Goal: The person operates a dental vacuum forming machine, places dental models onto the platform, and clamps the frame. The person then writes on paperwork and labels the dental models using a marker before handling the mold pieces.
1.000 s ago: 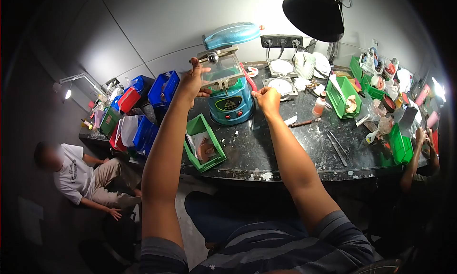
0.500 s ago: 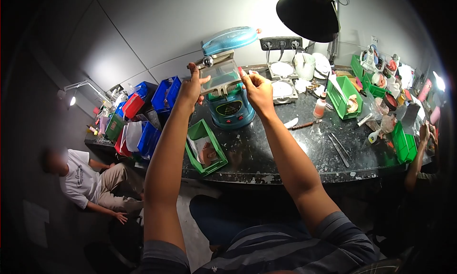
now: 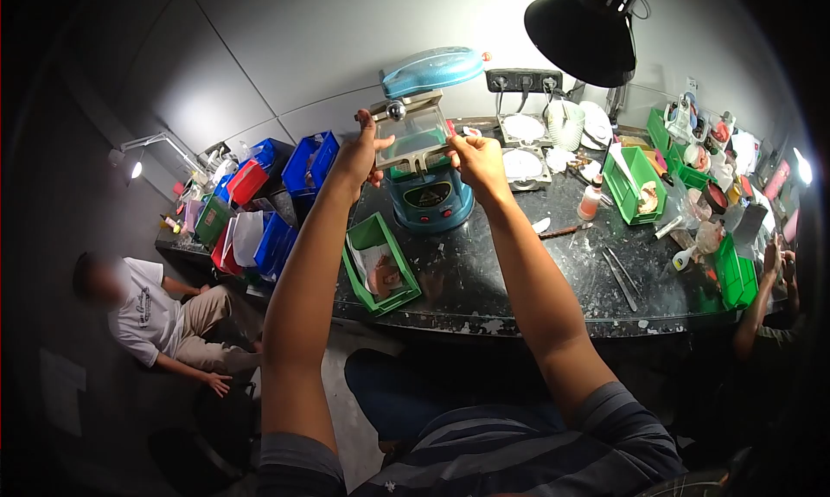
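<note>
The left hand is gripping the left edge of a metal frame, its thumb pressing over the clear sheet and its fingers curling beneath. The right hand is pinching the frame's near right corner between thumb and fingers. The frame is sitting between the blue base and the raised blue head of a machine standing on the far part of the black worktable. 2 red buttons are showing on the base's near side. A green bin is lying nearer, and tweezers are resting to the right.
</note>
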`<action>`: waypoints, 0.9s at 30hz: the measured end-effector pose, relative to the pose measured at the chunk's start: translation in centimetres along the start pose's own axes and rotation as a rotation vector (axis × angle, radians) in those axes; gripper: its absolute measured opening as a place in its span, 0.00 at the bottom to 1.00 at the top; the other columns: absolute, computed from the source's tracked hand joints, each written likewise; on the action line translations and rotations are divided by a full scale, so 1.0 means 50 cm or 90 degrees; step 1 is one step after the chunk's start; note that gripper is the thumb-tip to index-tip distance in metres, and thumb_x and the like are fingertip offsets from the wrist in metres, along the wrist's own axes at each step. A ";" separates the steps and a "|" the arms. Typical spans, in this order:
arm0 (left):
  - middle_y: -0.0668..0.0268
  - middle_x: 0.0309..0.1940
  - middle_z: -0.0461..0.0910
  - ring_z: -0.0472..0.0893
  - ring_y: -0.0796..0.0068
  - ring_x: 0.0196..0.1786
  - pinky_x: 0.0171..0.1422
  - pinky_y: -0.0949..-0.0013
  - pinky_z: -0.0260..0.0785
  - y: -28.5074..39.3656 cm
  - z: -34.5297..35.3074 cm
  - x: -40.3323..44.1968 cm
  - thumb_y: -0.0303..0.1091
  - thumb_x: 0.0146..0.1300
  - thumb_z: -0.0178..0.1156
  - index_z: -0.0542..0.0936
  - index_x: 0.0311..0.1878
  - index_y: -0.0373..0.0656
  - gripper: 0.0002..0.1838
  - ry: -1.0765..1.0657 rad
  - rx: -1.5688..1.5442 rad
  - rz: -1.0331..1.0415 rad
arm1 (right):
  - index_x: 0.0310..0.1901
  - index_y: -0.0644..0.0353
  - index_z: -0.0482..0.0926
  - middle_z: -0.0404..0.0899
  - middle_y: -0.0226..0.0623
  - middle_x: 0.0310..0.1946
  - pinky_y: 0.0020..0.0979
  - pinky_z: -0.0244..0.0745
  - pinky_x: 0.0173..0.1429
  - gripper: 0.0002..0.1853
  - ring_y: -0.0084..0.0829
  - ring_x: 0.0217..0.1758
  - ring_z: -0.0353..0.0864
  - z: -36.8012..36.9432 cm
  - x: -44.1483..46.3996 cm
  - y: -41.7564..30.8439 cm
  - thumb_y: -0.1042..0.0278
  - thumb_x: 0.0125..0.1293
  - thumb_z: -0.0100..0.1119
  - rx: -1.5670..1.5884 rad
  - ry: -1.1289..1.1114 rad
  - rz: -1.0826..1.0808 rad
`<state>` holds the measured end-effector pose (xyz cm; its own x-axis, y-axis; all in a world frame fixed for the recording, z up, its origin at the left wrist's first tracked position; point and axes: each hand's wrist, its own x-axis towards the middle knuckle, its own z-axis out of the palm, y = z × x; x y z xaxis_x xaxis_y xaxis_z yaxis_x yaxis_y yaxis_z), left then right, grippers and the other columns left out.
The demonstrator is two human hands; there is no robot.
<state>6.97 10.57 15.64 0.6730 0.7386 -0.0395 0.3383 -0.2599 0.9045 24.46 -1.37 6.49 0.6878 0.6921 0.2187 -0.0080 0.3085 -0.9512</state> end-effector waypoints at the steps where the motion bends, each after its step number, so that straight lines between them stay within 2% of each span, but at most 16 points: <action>1: 0.70 0.22 0.62 0.68 0.77 0.25 0.34 0.69 0.68 0.002 0.002 -0.003 0.84 0.65 0.25 0.80 0.65 0.34 0.59 0.002 -0.002 0.000 | 0.25 0.62 0.84 0.78 0.25 0.16 0.23 0.60 0.25 0.17 0.14 0.18 0.68 0.000 0.002 0.002 0.57 0.66 0.63 -0.001 -0.003 0.000; 5: 0.74 0.17 0.56 0.67 0.79 0.22 0.31 0.70 0.68 0.004 0.001 -0.003 0.85 0.64 0.24 0.80 0.65 0.36 0.60 0.009 0.019 0.008 | 0.25 0.63 0.84 0.76 0.25 0.15 0.23 0.58 0.23 0.18 0.13 0.17 0.67 0.006 0.001 -0.005 0.57 0.66 0.64 0.016 0.011 0.009; 7: 0.75 0.15 0.55 0.66 0.79 0.21 0.30 0.70 0.67 0.006 0.003 0.000 0.85 0.63 0.23 0.80 0.65 0.37 0.61 0.000 0.023 0.009 | 0.26 0.62 0.83 0.74 0.24 0.14 0.21 0.50 0.17 0.17 0.13 0.12 0.62 0.011 -0.009 -0.025 0.60 0.69 0.66 -0.008 0.033 0.058; 11: 0.75 0.13 0.55 0.67 0.79 0.19 0.28 0.70 0.67 0.010 0.002 0.002 0.85 0.63 0.22 0.80 0.65 0.37 0.61 -0.002 0.020 -0.011 | 0.24 0.62 0.82 0.73 0.25 0.14 0.23 0.52 0.17 0.18 0.14 0.12 0.62 0.009 0.017 -0.015 0.59 0.68 0.67 -0.122 0.042 0.026; 13: 0.74 0.13 0.56 0.67 0.78 0.19 0.28 0.70 0.68 0.006 -0.003 0.001 0.85 0.64 0.23 0.79 0.66 0.36 0.60 -0.005 0.015 -0.007 | 0.24 0.61 0.81 0.74 0.25 0.15 0.24 0.52 0.17 0.17 0.15 0.12 0.62 0.006 0.014 -0.031 0.60 0.68 0.68 -0.142 0.026 0.067; 15: 0.72 0.16 0.62 0.71 0.76 0.21 0.31 0.69 0.71 -0.003 -0.009 0.002 0.82 0.67 0.35 0.74 0.71 0.35 0.56 -0.011 -0.016 0.020 | 0.24 0.61 0.81 0.74 0.25 0.15 0.24 0.52 0.17 0.16 0.15 0.12 0.62 0.006 0.014 -0.034 0.61 0.67 0.68 -0.145 0.030 0.077; 16: 0.72 0.16 0.62 0.71 0.76 0.21 0.31 0.69 0.71 -0.007 -0.009 0.002 0.82 0.67 0.35 0.74 0.71 0.35 0.56 -0.010 -0.017 0.019 | 0.25 0.62 0.81 0.74 0.26 0.15 0.25 0.53 0.17 0.16 0.16 0.12 0.62 0.007 0.014 -0.035 0.61 0.67 0.68 -0.144 0.034 0.087; 18: 0.66 0.24 0.72 0.78 0.71 0.25 0.35 0.66 0.76 -0.018 -0.010 -0.004 0.73 0.69 0.53 0.69 0.73 0.32 0.50 0.021 -0.129 0.032 | 0.26 0.62 0.81 0.74 0.26 0.16 0.25 0.53 0.17 0.15 0.16 0.12 0.63 0.006 0.015 -0.037 0.62 0.67 0.67 -0.106 0.023 0.098; 19: 0.66 0.24 0.72 0.78 0.71 0.25 0.35 0.66 0.76 -0.023 -0.011 -0.009 0.73 0.69 0.53 0.69 0.73 0.32 0.50 0.022 -0.128 0.027 | 0.27 0.63 0.81 0.74 0.26 0.16 0.25 0.53 0.17 0.14 0.16 0.13 0.63 0.006 0.015 -0.036 0.63 0.67 0.67 -0.067 0.015 0.110; 20: 0.62 0.29 0.76 0.80 0.68 0.27 0.36 0.64 0.77 -0.027 -0.013 -0.013 0.68 0.68 0.58 0.70 0.71 0.29 0.48 0.021 -0.195 0.024 | 0.18 0.61 0.77 0.70 0.26 0.11 0.28 0.54 0.18 0.20 0.18 0.11 0.62 0.009 0.017 -0.029 0.61 0.65 0.66 -0.053 0.022 0.091; 21: 0.58 0.34 0.79 0.82 0.65 0.29 0.37 0.62 0.79 -0.028 -0.014 -0.018 0.63 0.67 0.64 0.70 0.69 0.26 0.46 0.020 -0.261 0.022 | 0.18 0.61 0.77 0.70 0.26 0.11 0.28 0.54 0.18 0.20 0.18 0.11 0.62 0.009 0.021 -0.022 0.61 0.65 0.66 -0.052 0.023 0.093; 22: 0.54 0.35 0.83 0.84 0.63 0.30 0.38 0.59 0.79 -0.030 -0.010 -0.026 0.57 0.70 0.64 0.74 0.60 0.24 0.38 0.034 -0.281 0.048 | 0.18 0.61 0.77 0.70 0.26 0.11 0.28 0.54 0.18 0.20 0.18 0.11 0.62 0.008 0.023 -0.015 0.61 0.65 0.66 -0.049 0.022 0.084; 23: 0.54 0.35 0.83 0.84 0.63 0.30 0.38 0.59 0.79 -0.035 -0.010 -0.025 0.57 0.70 0.64 0.74 0.60 0.24 0.38 0.033 -0.281 0.046 | 0.18 0.61 0.78 0.70 0.26 0.11 0.27 0.54 0.18 0.19 0.18 0.11 0.62 0.007 0.024 -0.007 0.61 0.65 0.66 -0.047 0.021 0.074; 25: 0.54 0.35 0.84 0.83 0.65 0.30 0.38 0.61 0.79 -0.051 -0.011 -0.013 0.53 0.69 0.66 0.78 0.53 0.29 0.30 0.027 -0.345 0.046 | 0.20 0.62 0.80 0.70 0.26 0.12 0.26 0.53 0.18 0.18 0.17 0.11 0.62 0.007 0.013 -0.022 0.61 0.66 0.66 -0.052 0.024 0.087; 26: 0.54 0.35 0.84 0.83 0.65 0.30 0.38 0.61 0.79 -0.064 -0.011 -0.002 0.53 0.69 0.66 0.78 0.53 0.29 0.30 0.026 -0.347 0.045 | 0.22 0.62 0.81 0.70 0.25 0.12 0.26 0.53 0.18 0.17 0.16 0.12 0.62 0.006 0.009 -0.029 0.61 0.66 0.65 -0.042 0.015 0.088; 27: 0.56 0.35 0.83 0.83 0.66 0.30 0.37 0.62 0.79 -0.072 -0.008 0.006 0.50 0.68 0.67 0.79 0.50 0.31 0.26 0.014 -0.346 0.032 | 0.24 0.62 0.82 0.71 0.25 0.12 0.26 0.54 0.18 0.16 0.15 0.13 0.62 0.006 0.005 -0.030 0.61 0.66 0.65 -0.032 0.006 0.089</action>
<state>5.68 11.98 12.56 0.6639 0.7477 0.0136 -0.0865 0.0587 0.9945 24.42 -1.44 8.03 0.6889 0.7203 0.0811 -0.0688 0.1764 -0.9819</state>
